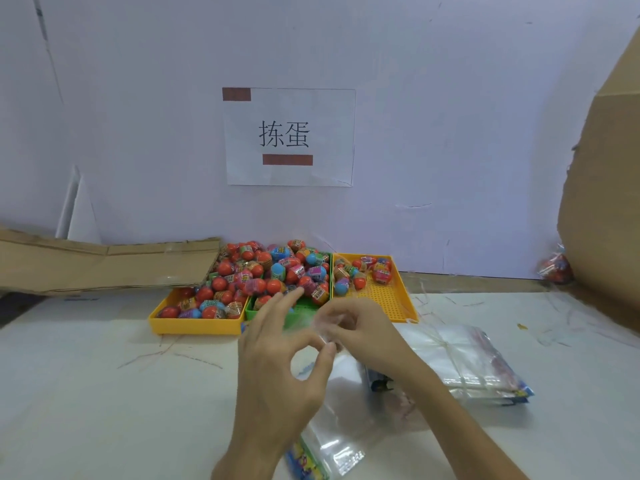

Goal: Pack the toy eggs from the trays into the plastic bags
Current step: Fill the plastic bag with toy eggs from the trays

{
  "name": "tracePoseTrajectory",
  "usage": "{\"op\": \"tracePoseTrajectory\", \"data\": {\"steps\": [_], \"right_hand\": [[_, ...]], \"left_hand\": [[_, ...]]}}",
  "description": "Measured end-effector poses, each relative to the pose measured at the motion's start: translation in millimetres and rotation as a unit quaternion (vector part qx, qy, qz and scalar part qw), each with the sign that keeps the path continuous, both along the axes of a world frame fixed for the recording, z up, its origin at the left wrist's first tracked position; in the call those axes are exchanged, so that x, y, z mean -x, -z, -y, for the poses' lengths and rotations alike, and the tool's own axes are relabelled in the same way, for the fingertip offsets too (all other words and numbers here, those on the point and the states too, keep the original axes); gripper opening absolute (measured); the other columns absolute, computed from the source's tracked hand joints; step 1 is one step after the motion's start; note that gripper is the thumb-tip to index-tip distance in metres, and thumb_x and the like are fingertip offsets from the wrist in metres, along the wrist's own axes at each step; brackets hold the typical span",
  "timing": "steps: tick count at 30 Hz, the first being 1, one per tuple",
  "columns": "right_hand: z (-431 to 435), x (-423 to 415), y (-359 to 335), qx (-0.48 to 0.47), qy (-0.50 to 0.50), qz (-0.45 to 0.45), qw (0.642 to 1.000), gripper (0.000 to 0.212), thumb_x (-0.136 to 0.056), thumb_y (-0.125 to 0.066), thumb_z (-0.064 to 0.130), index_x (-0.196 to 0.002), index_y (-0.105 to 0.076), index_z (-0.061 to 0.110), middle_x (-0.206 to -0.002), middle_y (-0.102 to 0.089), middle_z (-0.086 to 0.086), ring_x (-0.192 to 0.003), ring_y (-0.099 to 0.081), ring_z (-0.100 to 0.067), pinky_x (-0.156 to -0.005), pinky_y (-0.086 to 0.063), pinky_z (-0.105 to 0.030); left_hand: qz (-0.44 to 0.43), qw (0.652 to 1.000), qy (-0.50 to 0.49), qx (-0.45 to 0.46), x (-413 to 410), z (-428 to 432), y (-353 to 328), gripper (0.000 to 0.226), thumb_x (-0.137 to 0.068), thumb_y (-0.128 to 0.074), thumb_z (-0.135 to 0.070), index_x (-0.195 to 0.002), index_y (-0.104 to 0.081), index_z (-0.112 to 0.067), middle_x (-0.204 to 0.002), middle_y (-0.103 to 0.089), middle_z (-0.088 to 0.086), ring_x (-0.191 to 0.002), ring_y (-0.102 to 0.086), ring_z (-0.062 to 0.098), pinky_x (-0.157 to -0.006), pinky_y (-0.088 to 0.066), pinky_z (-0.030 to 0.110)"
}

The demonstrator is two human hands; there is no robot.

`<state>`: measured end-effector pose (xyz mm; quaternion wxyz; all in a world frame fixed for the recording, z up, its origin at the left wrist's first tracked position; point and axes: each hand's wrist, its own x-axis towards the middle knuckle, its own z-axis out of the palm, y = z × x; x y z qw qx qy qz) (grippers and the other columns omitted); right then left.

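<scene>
Three trays stand side by side at the wall: a left yellow tray [194, 325], a green middle tray [304, 304] and a right yellow tray [398, 303]. Toy eggs [263, 271] in red, blue and pink fill the left two and lie few in the right one. My left hand [280, 362] pinches the top edge of a clear plastic bag [343, 420] between thumb and forefinger, other fingers spread. My right hand [360, 330] pinches the same edge from the other side. The bag hangs down toward me, its printed bottom at the frame's lower edge.
A tied stack of clear bags [464, 362] lies on the white table to the right of my hands. Flattened cardboard [104, 265] lies at the back left, a cardboard box wall [606, 202] rises at the right, with a filled bag of eggs [556, 268] beside it.
</scene>
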<state>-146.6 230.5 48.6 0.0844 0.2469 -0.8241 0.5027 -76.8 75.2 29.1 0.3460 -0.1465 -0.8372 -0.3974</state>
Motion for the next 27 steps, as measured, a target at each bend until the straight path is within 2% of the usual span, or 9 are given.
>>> {"op": "tracePoseTrajectory", "data": {"steps": [3, 6, 10, 12, 16, 18, 20, 23, 27], "right_hand": [[-2.3, 1.1, 1.4, -0.011, -0.002, -0.013, 1.000, 0.011, -0.093, -0.068, 0.009, -0.095, -0.077, 0.014, -0.073, -0.072, 0.008, -0.058, -0.067, -0.009, -0.057, -0.051, -0.019], [-5.2, 3.4, -0.2, 0.021, 0.001, 0.009, 1.000, 0.015, -0.091, -0.069, 0.005, -0.100, -0.077, 0.013, -0.085, -0.074, -0.001, -0.067, -0.072, -0.018, -0.065, -0.058, -0.026], [-10.9, 4.5, -2.3, 0.052, 0.004, 0.045, 0.998, 0.017, -0.088, -0.069, -0.002, -0.098, -0.073, 0.011, -0.074, -0.073, -0.009, -0.063, -0.072, -0.024, -0.063, -0.060, -0.032], [-14.4, 4.5, -3.3, 0.037, -0.008, 0.070, 0.997, 0.019, -0.087, -0.070, -0.002, -0.101, -0.071, 0.010, -0.074, -0.075, -0.012, -0.063, -0.073, -0.024, -0.062, -0.060, -0.030], [-18.3, 2.3, -7.6, -0.010, -0.050, 0.097, 0.994, 0.026, -0.088, -0.075, 0.006, -0.111, -0.068, 0.016, -0.077, -0.077, -0.007, -0.066, -0.074, -0.024, -0.062, -0.059, -0.030], [-19.4, 0.9, -9.3, -0.024, -0.075, 0.095, 0.992, 0.032, -0.088, -0.075, 0.006, -0.116, -0.066, 0.017, -0.075, -0.076, -0.007, -0.064, -0.074, -0.025, -0.059, -0.057, -0.028], [-19.9, 0.2, -9.6, -0.043, -0.100, 0.092, 0.990, 0.040, -0.086, -0.077, 0.006, -0.122, -0.065, 0.017, -0.073, -0.075, -0.007, -0.063, -0.074, -0.026, -0.056, -0.056, -0.028], [-17.9, -0.9, -8.3, -0.055, -0.117, 0.095, 0.987, 0.047, -0.083, -0.079, 0.005, -0.126, -0.064, 0.018, -0.077, -0.075, -0.008, -0.065, -0.074, -0.026, -0.057, -0.058, -0.030], [-16.9, -0.2, -7.6, -0.059, -0.114, 0.097, 0.987, 0.042, -0.084, -0.079, 0.009, -0.121, -0.064, 0.022, -0.085, -0.077, -0.006, -0.069, -0.076, -0.025, -0.065, -0.062, -0.036]], "left_hand": [[0.008, 0.995, 0.081, 0.060, 10.6, 14.7, -21.4, 0.019, -0.085, -0.063, -0.051, -0.072, -0.065, -0.037, -0.136, -0.055, -0.029, -0.132, -0.046, -0.003, -0.110, -0.032, 0.025], [0.016, 0.988, 0.110, 0.107, 22.2, 28.9, -33.0, 0.034, -0.089, -0.058, -0.053, -0.067, -0.066, -0.029, -0.114, -0.065, -0.024, -0.106, -0.061, 0.000, -0.088, -0.052, 0.031], [-0.077, 0.987, 0.072, 0.119, 29.6, 32.1, -26.1, 0.031, -0.091, -0.060, -0.042, -0.076, -0.066, -0.016, -0.102, -0.066, -0.010, -0.098, -0.061, 0.007, -0.081, -0.052, 0.035], [-0.137, 0.982, 0.056, 0.115, 30.4, 28.5, -17.8, 0.016, -0.090, -0.061, -0.032, -0.093, -0.063, -0.017, -0.117, -0.063, -0.002, -0.112, -0.057, 0.013, -0.093, -0.047, 0.033], [-0.116, 0.969, 0.132, 0.172, 29.3, 21.6, -7.7, 0.037, -0.088, -0.057, -0.019, -0.122, -0.063, -0.033, -0.154, -0.042, -0.003, -0.145, -0.034, 0.010, -0.115, -0.023, 0.025], [-0.091, 0.963, 0.155, 0.200, 29.3, 18.6, -3.8, 0.042, -0.086, -0.060, -0.015, -0.122, -0.064, -0.036, -0.158, -0.037, -0.007, -0.146, -0.030, 0.006, -0.115, -0.022, 0.023], [-0.082, 0.962, 0.157, 0.210, 30.6, 16.4, 0.5, 0.037, -0.085, -0.065, -0.015, -0.118, -0.067, -0.033, -0.155, -0.040, -0.009, -0.142, -0.035, 0.005, -0.111, -0.033, 0.029], [-0.089, 0.964, 0.146, 0.202, 31.7, 16.4, 3.4, 0.021, -0.084, -0.071, -0.018, -0.104, -0.072, -0.026, -0.139, -0.053, -0.005, -0.128, -0.047, 0.010, -0.098, -0.046, 0.036], [-0.133, 0.966, 0.110, 0.193, 29.8, 16.6, 1.5, 0.009, -0.082, -0.070, -0.022, -0.089, -0.072, -0.017, -0.118, -0.066, -0.004, -0.102, -0.054, 0.015, -0.083, -0.046, 0.036]]}}
